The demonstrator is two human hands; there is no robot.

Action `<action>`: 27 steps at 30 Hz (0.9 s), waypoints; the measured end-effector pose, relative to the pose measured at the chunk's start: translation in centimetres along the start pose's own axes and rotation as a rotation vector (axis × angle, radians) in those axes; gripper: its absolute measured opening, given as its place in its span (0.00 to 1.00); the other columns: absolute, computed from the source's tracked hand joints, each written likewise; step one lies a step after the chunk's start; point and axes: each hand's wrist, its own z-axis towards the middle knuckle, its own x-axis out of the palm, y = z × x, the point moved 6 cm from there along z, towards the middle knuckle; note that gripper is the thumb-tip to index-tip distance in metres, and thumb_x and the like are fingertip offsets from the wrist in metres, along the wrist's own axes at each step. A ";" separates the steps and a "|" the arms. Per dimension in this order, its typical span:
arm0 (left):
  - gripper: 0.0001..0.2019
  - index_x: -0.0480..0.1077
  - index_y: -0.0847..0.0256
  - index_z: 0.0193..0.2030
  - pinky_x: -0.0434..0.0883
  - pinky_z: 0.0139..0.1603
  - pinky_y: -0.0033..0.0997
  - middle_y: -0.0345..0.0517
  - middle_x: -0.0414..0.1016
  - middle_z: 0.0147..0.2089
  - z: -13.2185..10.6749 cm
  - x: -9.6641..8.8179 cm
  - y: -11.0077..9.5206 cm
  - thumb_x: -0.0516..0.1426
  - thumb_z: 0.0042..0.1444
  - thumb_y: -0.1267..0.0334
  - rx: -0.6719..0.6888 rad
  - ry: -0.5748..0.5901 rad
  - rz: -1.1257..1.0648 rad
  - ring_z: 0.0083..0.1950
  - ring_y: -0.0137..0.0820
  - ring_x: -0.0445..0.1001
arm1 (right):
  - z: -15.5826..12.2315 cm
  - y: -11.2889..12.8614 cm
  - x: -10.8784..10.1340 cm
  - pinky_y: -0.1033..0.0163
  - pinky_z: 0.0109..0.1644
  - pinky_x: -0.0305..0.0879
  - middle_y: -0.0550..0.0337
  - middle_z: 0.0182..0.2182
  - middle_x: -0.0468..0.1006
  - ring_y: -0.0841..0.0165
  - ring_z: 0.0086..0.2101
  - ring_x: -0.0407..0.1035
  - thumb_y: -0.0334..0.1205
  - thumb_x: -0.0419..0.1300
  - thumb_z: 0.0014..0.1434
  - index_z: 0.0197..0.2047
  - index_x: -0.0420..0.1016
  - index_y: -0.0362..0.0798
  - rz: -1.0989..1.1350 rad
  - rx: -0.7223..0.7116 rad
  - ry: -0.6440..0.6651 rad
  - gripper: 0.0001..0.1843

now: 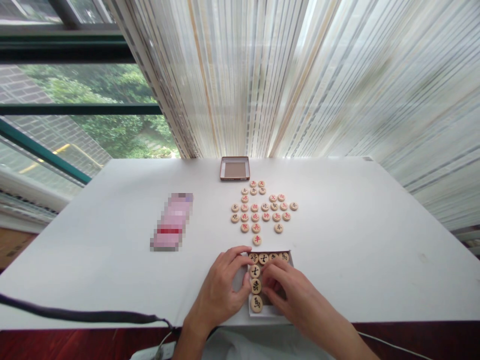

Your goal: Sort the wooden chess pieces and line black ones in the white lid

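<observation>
A small white box (261,315) lies at the table's near edge, with black-marked Chinese chess pieces (256,286) lined along its far and left sides. My left hand (225,282) is curved against the box's left wall, its thumb and fingers gripping the edge beside the pieces. Over the box's interior, my right hand (290,287) has its thumb and fingers bent together. Whatever is between those fingertips is hidden, and the hand covers part of the far row. Beyond the box, loose pieces (255,217) with red and black characters lie face up.
A shallow rectangular tin or lid (234,169) rests at the back of the white table (356,225). On the left lies a pixelated pink object (172,220). A black strap (93,313) crosses the near left edge. String curtains (255,75) hang behind the table.
</observation>
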 end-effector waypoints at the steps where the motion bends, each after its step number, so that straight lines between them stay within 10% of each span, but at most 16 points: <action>1: 0.17 0.70 0.54 0.50 0.70 0.61 0.45 0.49 0.71 0.60 0.0 0.0 0.0 0.55 0.56 0.75 0.000 -0.002 0.001 0.61 0.41 0.70 | 0.0 0.0 0.1 0.66 0.41 0.67 0.60 0.40 0.73 0.69 0.37 0.71 0.24 0.57 0.63 0.37 0.71 0.49 0.004 -0.012 -0.002 0.10; 27: 0.16 0.70 0.54 0.50 0.70 0.62 0.46 0.49 0.71 0.61 -0.1 -0.2 0.1 0.55 0.58 0.74 -0.015 0.000 -0.017 0.61 0.41 0.71 | -0.3 0.1 -0.7 0.65 0.43 0.68 0.60 0.40 0.74 0.69 0.38 0.71 0.24 0.56 0.63 0.37 0.71 0.50 0.025 -0.031 -0.027 0.10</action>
